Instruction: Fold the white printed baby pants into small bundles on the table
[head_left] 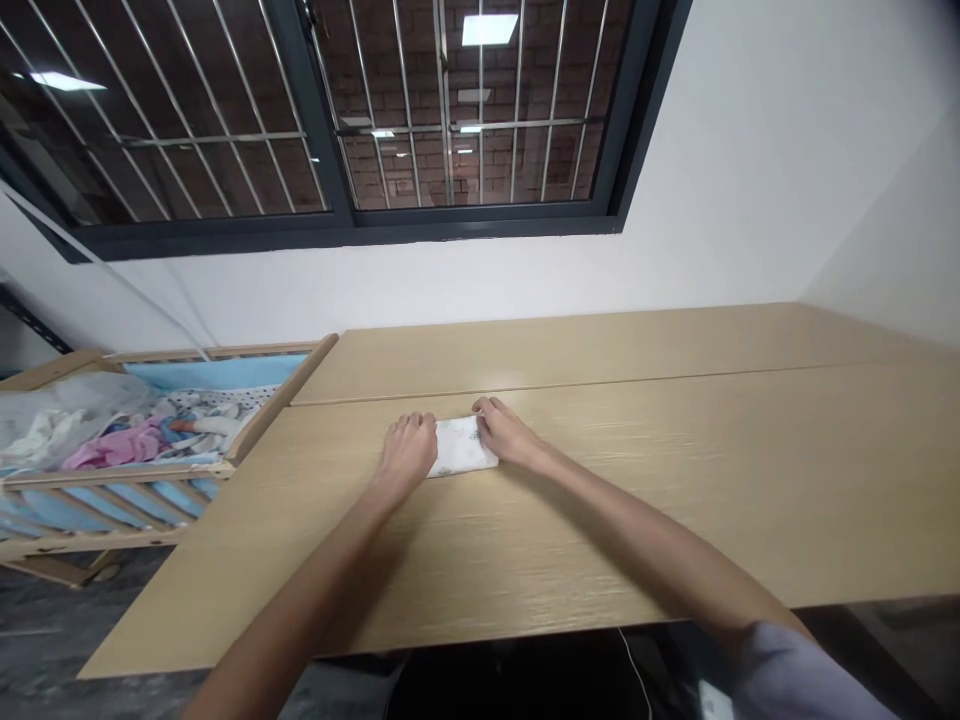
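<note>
A small white folded cloth point(460, 448) with a faint print lies on the light wooden table point(675, 480), a little past its middle seam. My left hand point(409, 447) rests on the cloth's left end, fingers curled down onto it. My right hand point(504, 430) presses on the cloth's right end, fingers bent over its far corner. Both arms reach forward across the table from the near edge.
A wooden baby cot point(150, 440) stands against the table's left side, filled with blue bedding and a heap of pink and white clothes point(120, 440). A white wall and a barred window point(337, 110) lie beyond the table. A thin white cable point(634, 670) hangs below the near edge.
</note>
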